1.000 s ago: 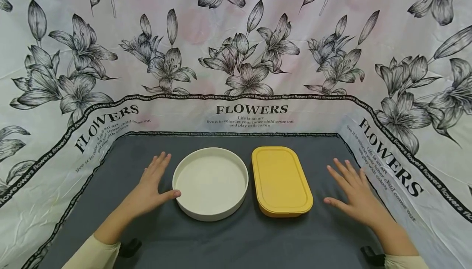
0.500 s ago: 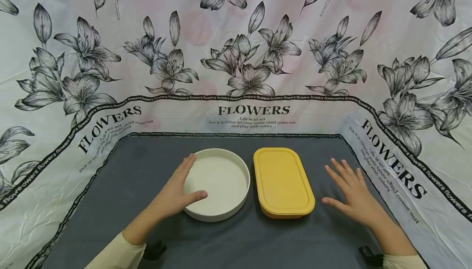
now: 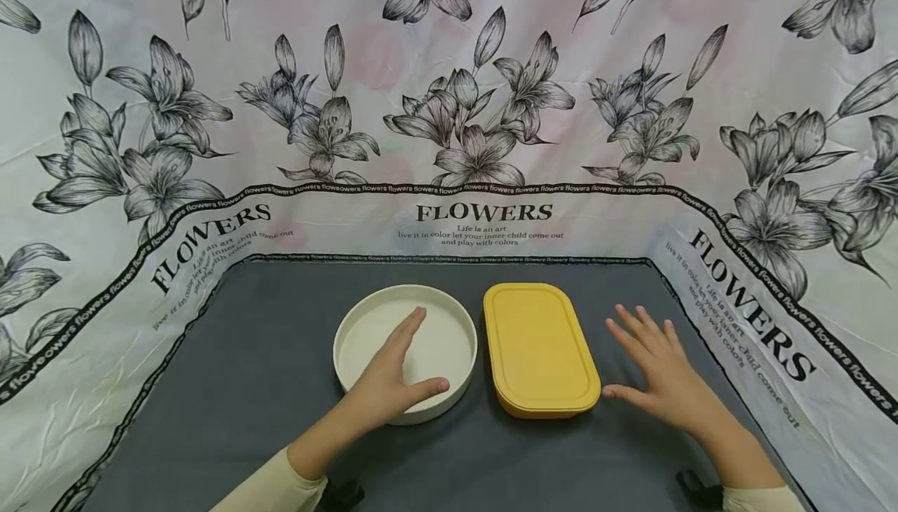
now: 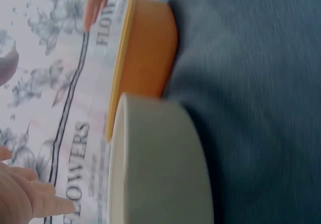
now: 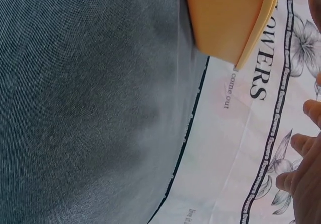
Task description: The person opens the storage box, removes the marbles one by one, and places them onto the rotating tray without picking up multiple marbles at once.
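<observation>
A round cream dish (image 3: 435, 340) with a low upright wall stands on the grey cloth, left of a yellow lidded rectangular box (image 3: 540, 348). My left hand (image 3: 386, 383) hovers over the dish's left and front part, fingers straight and thumb spread toward the right; it holds nothing. To the right of the box is my right hand (image 3: 659, 379), fingers spread, thumb tip close by the box's right edge. The left wrist view shows the dish's outer wall (image 4: 165, 169) with the box (image 4: 148, 48) beyond it. In the right wrist view the box (image 5: 225, 18) appears at the top.
Under both containers lies a grey cloth (image 3: 281, 325) with a printed white border (image 3: 337, 220). Flower-patterned fabric (image 3: 463, 91) rises behind and along the sides. A dark strap piece (image 3: 341, 494) sits at the left wrist, and a similar dark piece (image 3: 698, 489) at the right.
My left hand has swept rightward from beside the dish to above it. My right hand has drifted slightly left, closer to the yellow box. Both containers stay in place.
</observation>
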Motion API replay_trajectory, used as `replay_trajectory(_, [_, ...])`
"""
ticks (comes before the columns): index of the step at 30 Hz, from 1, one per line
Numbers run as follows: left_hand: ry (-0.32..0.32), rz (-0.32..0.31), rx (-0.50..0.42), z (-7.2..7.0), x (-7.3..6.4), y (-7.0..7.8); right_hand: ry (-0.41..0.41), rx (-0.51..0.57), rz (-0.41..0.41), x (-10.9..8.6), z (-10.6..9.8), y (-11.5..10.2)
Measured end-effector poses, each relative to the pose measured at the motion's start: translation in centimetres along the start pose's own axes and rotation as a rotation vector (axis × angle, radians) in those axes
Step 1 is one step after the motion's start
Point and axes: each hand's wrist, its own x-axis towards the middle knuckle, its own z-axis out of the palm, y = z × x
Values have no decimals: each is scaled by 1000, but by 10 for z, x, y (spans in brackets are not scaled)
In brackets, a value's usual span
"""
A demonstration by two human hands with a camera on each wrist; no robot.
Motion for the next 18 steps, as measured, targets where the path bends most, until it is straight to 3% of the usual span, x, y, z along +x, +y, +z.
replay_trajectory(5, [51,48,-123,21,4,13,5,-10,-25,3,1,-3])
replay_trajectory(10, [60,67,-262,44,6,22,0,-21,-36,7,1,-7])
replay_trajectory(18, [27,64,-326,82,4,28,-10,-6,-47,5,4,-12])
